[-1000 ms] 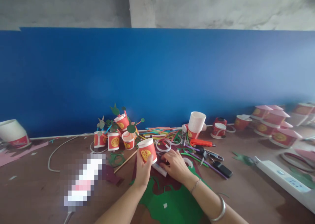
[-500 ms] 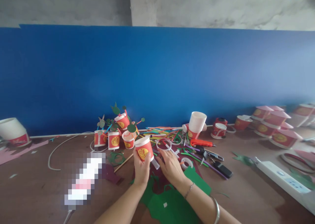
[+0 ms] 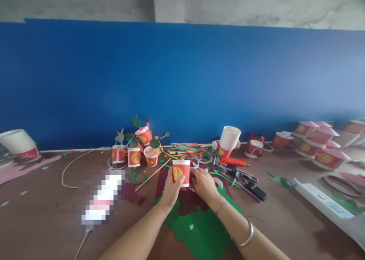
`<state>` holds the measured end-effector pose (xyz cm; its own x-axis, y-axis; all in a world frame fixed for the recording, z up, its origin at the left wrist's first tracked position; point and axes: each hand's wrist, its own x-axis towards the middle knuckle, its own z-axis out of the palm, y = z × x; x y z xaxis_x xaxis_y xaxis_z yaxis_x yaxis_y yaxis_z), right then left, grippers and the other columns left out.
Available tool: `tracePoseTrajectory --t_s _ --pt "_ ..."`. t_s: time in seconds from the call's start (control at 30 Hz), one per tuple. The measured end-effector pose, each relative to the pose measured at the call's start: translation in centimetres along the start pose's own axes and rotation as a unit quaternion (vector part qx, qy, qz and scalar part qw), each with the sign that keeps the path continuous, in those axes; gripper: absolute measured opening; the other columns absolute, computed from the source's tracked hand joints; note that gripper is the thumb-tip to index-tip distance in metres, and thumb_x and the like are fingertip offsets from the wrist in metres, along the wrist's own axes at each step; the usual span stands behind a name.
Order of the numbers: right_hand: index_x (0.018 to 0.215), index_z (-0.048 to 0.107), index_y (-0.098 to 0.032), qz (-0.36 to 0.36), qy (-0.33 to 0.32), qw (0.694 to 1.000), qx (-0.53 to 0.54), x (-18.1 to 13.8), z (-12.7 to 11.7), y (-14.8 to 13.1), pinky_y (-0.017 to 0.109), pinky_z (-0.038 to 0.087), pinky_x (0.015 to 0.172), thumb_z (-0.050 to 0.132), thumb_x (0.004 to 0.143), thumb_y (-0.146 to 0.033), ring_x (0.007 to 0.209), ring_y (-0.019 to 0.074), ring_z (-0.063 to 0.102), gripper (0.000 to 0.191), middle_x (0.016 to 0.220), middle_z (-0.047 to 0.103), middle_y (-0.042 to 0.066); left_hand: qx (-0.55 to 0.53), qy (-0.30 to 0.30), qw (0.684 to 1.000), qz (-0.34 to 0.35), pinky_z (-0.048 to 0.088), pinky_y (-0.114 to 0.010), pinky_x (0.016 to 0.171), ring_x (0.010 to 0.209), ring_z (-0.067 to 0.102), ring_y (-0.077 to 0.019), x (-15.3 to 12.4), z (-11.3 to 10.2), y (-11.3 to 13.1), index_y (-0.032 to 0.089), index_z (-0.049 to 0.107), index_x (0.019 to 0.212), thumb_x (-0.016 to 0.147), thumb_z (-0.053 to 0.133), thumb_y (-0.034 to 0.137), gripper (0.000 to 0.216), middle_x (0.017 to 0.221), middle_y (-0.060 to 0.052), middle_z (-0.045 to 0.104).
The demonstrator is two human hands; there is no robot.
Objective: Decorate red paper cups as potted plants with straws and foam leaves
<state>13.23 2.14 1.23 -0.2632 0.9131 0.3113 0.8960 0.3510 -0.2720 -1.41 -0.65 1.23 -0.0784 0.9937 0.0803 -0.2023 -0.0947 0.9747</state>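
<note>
My left hand is wrapped round a red and white paper cup with a yellow emblem, held upright in the middle of the view. Close to the cup's right side, my right hand has its fingers curled down toward the tabletop; what they grip, if anything, is hidden. Just behind the right hand lies a clear ring of tape, and a white tape roll shows at its right. Below both hands spread cut sheets of green paper and dark red paper.
Several decorated cups stand back left, a stack of white cups back right. Coloured straws, an orange utility knife and keys with a black fob lie behind. A phone is left; a power strip right.
My left hand has brought the cup to the right and turned it more upright. My right hand's fingers have curled in beside the cup. The whole view has shifted slightly.
</note>
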Motion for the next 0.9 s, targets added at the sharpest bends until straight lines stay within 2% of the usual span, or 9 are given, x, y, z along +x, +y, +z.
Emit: tracePoseTrajectory --t_s 0.13,0.23,0.37,0.43,0.57,0.6,0.77,0.9 --pt "0.109 0.060 -0.016 -0.004 0.004 1.000 0.015 -0.3 0.1 0.2 0.033 0.044 0.082 0.045 0.072 -0.002 0.095 0.0239 0.061 0.042 0.104 0.065 0.013 0.030 0.024 0.999 0.002 0.047 -0.033 0.086 0.097 0.061 -0.0232 0.2 -0.1 -0.1 0.015 0.051 0.114 0.072 0.063 0.039 0.051 0.106 -0.011 0.063" --pt "0.108 0.060 -0.016 0.025 0.045 0.990 0.135 -0.3 0.7 0.7 0.034 0.046 0.083 0.045 0.073 -0.005 0.094 0.0233 0.061 0.040 0.103 0.065 0.012 0.019 0.036 0.999 0.000 0.047 -0.032 0.085 0.097 0.061 -0.0227 0.5 -0.5 -0.6 0.015 0.049 0.117 0.074 0.061 0.042 0.052 0.107 -0.010 0.063" --pt "0.105 0.059 -0.017 0.122 0.070 0.907 0.397 0.1 1.1 1.5 0.034 0.050 0.072 0.051 0.073 -0.016 0.079 0.0206 0.063 0.034 0.085 0.066 0.006 -0.039 0.030 0.999 0.013 0.047 -0.033 0.089 0.104 0.060 -0.0233 0.8 -0.9 -1.3 0.017 0.046 0.123 0.077 0.058 0.042 0.054 0.115 -0.011 0.062" --pt "0.109 0.056 -0.017 0.140 0.057 0.869 0.471 0.1 0.7 1.5 0.031 0.050 0.066 0.056 0.074 -0.024 0.073 0.0186 0.063 0.035 0.080 0.066 0.004 -0.079 0.026 0.996 0.017 0.046 -0.035 0.091 0.109 0.059 -0.0241 0.8 -0.9 -1.5 0.018 0.043 0.126 0.079 0.057 0.041 0.054 0.120 -0.011 0.060" --pt "0.112 0.056 -0.020 0.173 0.033 0.763 0.622 -0.2 -0.9 0.7 0.025 0.045 0.059 0.071 0.068 -0.038 0.064 0.0143 0.058 0.049 0.070 0.062 -0.002 -0.112 -0.010 0.994 0.014 0.048 -0.039 0.091 0.106 0.060 -0.0241 0.7 -0.7 -1.2 0.020 0.045 0.125 0.077 0.061 0.040 0.054 0.115 -0.009 0.063" --pt "0.109 0.057 -0.020 0.175 0.025 0.751 0.636 -0.3 -1.1 0.4 0.024 0.044 0.057 0.073 0.067 -0.040 0.062 0.0134 0.057 0.050 0.068 0.062 -0.002 -0.107 -0.021 0.994 0.013 0.048 -0.039 0.091 0.104 0.061 -0.0239 0.6 -0.7 -1.0 0.020 0.046 0.124 0.076 0.063 0.039 0.054 0.114 -0.009 0.064" --pt "0.100 0.059 -0.020 0.144 -0.027 0.732 0.666 -0.7 -1.3 -0.3 0.024 0.044 0.055 0.075 0.065 -0.045 0.060 0.0132 0.058 0.046 0.073 0.065 0.000 -0.011 -0.075 0.997 0.022 0.045 -0.042 0.094 0.106 0.059 -0.0270 -0.1 -0.4 -0.1 0.016 0.049 0.120 0.068 0.072 0.031 0.059 0.115 -0.013 0.062" --pt "0.103 0.057 -0.020 0.132 0.006 0.740 0.659 -0.9 -1.2 -0.4 0.026 0.048 0.059 0.073 0.068 -0.047 0.067 0.0157 0.062 0.047 0.085 0.068 0.004 0.014 -0.085 0.996 0.010 0.047 -0.040 0.092 0.103 0.059 -0.0252 -0.3 0.1 0.3 0.017 0.046 0.120 0.066 0.073 0.027 0.062 0.110 -0.010 0.063"
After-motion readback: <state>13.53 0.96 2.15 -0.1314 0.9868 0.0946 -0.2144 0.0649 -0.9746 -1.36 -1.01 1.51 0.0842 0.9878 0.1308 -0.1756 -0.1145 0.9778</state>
